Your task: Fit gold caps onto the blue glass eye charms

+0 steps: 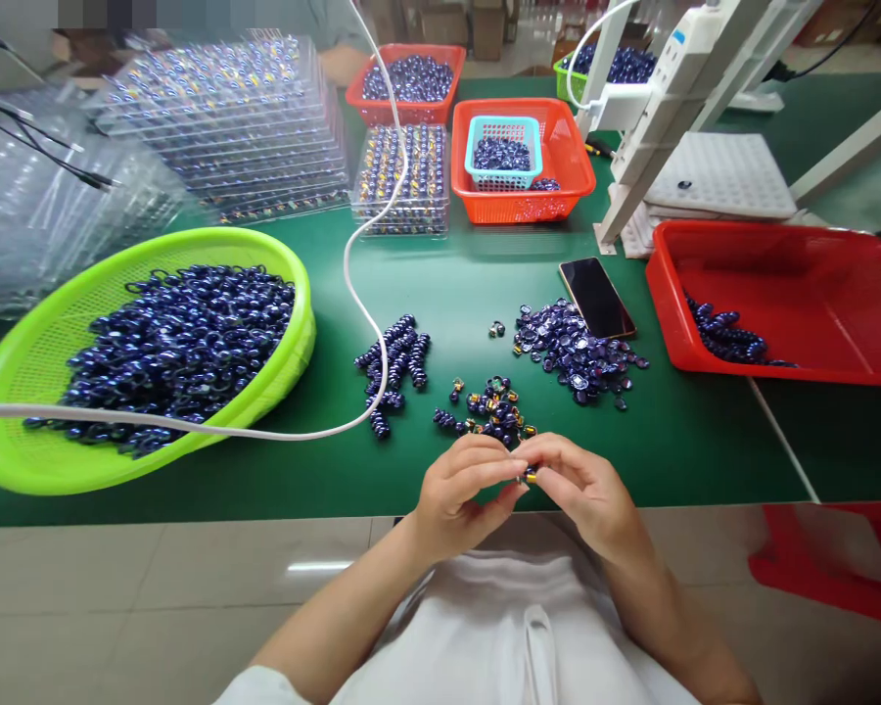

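My left hand (466, 490) and my right hand (587, 490) meet at the table's front edge. Both pinch a small dark blue and gold metal piece (530, 474) between their fingertips; most of it is hidden. Just beyond lies a loose pile of blue and gold pieces (495, 411). Stacked dark blue ring-like parts (417, 360) form short rows to the left. A heap of flat, shiny dark discs (579, 357) spreads to the right, against a black phone (597, 297).
A lime green basket (304, 323) of dark blue parts stands left, a red tray (814, 294) right. Behind are clear plastic trays (264, 147), orange baskets (583, 181) and a metal post (646, 147) with a power strip. A white cable (348, 264) crosses the green table (455, 279).
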A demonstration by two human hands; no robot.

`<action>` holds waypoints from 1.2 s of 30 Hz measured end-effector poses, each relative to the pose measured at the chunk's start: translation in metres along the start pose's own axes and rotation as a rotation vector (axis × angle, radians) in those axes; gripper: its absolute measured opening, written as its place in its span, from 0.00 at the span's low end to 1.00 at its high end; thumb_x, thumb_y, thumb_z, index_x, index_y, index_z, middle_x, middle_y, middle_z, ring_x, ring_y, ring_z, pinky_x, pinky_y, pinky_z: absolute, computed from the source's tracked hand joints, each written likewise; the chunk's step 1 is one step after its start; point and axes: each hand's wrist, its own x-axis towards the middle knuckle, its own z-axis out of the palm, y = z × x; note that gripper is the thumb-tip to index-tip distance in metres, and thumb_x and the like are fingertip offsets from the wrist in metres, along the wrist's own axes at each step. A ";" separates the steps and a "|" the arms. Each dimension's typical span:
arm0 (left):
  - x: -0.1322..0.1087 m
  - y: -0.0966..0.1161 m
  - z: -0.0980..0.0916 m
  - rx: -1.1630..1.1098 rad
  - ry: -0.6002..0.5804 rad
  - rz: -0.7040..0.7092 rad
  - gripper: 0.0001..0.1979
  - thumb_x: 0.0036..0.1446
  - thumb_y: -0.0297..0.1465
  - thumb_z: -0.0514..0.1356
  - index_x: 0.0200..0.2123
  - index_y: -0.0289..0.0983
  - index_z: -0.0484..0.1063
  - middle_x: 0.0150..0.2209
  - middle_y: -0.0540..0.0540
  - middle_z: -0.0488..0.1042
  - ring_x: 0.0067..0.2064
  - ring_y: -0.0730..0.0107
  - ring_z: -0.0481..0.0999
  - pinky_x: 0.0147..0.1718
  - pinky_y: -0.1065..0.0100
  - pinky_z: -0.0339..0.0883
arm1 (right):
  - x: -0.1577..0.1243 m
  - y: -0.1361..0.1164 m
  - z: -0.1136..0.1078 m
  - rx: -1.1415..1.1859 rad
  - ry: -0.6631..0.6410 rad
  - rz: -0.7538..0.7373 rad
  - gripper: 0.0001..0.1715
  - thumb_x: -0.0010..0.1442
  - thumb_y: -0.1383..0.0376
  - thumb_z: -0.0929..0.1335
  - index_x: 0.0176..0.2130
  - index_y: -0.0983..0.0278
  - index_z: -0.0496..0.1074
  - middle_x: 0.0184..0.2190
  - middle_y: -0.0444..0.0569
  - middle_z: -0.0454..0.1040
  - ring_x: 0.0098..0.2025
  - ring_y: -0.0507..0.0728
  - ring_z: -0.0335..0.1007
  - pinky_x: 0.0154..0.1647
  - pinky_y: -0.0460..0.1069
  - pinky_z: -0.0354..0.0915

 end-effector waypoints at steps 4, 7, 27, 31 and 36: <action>-0.006 0.003 -0.001 0.055 -0.009 0.081 0.20 0.54 0.20 0.65 0.50 0.37 0.74 0.36 0.43 0.80 0.40 0.64 0.77 0.39 0.63 0.77 | 0.003 0.001 0.002 0.120 -0.105 0.040 0.05 0.65 0.63 0.68 0.37 0.60 0.74 0.39 0.48 0.74 0.45 0.57 0.70 0.49 0.50 0.67; -0.011 0.006 -0.005 0.084 -0.045 0.097 0.19 0.57 0.21 0.63 0.52 0.36 0.73 0.37 0.43 0.80 0.42 0.63 0.77 0.41 0.63 0.77 | 0.003 0.002 0.002 0.148 -0.166 0.062 0.05 0.65 0.62 0.68 0.35 0.60 0.72 0.36 0.47 0.72 0.42 0.56 0.69 0.45 0.50 0.66; -0.006 -0.037 -0.061 0.691 -0.156 -0.438 0.10 0.58 0.23 0.57 0.42 0.36 0.74 0.33 0.46 0.76 0.34 0.66 0.76 0.36 0.66 0.73 | -0.002 0.006 0.001 -0.105 -0.030 -0.002 0.09 0.67 0.61 0.64 0.35 0.60 0.69 0.37 0.49 0.72 0.41 0.57 0.68 0.45 0.51 0.65; -0.007 -0.036 -0.064 0.778 -0.183 -0.456 0.13 0.53 0.21 0.56 0.41 0.35 0.75 0.31 0.46 0.73 0.32 0.65 0.74 0.36 0.65 0.72 | -0.002 0.006 0.002 -0.122 -0.029 -0.001 0.08 0.67 0.63 0.64 0.35 0.60 0.69 0.36 0.48 0.72 0.41 0.57 0.69 0.45 0.51 0.65; -0.009 -0.036 -0.065 0.770 -0.112 -0.482 0.13 0.54 0.21 0.55 0.40 0.34 0.76 0.32 0.46 0.70 0.30 0.67 0.72 0.32 0.67 0.70 | 0.001 0.004 0.006 -0.154 -0.049 -0.027 0.07 0.67 0.65 0.64 0.35 0.60 0.69 0.35 0.46 0.72 0.40 0.56 0.69 0.46 0.51 0.65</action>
